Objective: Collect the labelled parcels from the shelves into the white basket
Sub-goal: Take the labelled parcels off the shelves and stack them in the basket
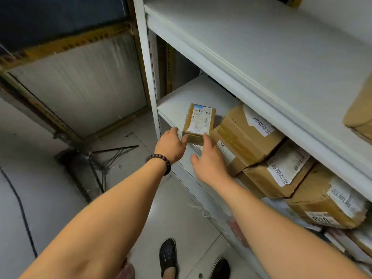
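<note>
A small brown cardboard parcel point(198, 122) with a white barcode label lies at the front edge of the middle shelf point(177, 101). My left hand point(171, 144) touches its near left corner with the thumb. My right hand point(209, 160) reaches it from below, with straight fingers on its front right edge. Neither hand closes round the parcel. To its right a row of larger labelled brown parcels point(245, 135) fills the same shelf. No white basket is in view.
A white upper shelf point(261, 47) juts out above the parcels, with a brown box point(360, 115) at far right. The white rack upright point(147, 63) stands left of the parcel. A folded metal stand point(108, 158) and a black cable point(20, 206) lie on the floor.
</note>
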